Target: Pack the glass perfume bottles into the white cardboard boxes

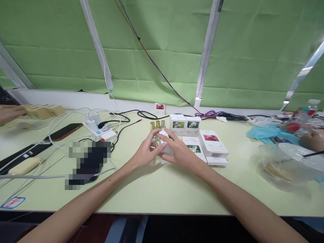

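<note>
Two bare forearms cross the near edge of the pale green desk. Left hand and right hand — fingers curled close — pinch a small white box-shaped object at mid-desk, before cylindrical metallic-capped bottles (two gold, one silver). White flower-printed cardboard boxes sit just right.

The person's bare left forearm and right forearm slant inward from the lower corners — wrists nearly straight — to where the left hand and right hand meet at the centre, fingers curled inward, tips close together.
</note>
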A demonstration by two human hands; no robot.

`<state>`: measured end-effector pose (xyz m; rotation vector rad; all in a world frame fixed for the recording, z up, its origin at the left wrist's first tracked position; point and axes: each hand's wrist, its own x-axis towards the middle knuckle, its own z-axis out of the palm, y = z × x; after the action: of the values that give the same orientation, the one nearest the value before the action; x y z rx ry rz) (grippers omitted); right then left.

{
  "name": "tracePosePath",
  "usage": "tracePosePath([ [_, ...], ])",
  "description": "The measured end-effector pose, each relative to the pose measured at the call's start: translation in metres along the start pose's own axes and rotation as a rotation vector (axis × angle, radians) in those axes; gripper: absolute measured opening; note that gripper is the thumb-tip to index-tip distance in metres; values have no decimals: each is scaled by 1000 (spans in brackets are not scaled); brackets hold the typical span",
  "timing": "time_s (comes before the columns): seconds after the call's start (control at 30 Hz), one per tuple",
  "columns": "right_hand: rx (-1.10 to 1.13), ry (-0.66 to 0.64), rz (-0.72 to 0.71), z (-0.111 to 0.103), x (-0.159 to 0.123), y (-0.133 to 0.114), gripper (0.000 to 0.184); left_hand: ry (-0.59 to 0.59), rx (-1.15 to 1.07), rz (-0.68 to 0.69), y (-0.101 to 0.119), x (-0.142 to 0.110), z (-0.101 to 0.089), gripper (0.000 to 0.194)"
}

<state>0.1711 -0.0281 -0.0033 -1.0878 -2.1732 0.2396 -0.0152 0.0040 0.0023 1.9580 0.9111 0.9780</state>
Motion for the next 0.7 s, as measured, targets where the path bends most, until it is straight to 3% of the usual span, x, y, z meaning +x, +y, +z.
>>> tracePosePath([
  [0.7, 40, -7, -5, 0, 0, 0, 59, -2, 9, -9, 1, -1, 0, 61],
])
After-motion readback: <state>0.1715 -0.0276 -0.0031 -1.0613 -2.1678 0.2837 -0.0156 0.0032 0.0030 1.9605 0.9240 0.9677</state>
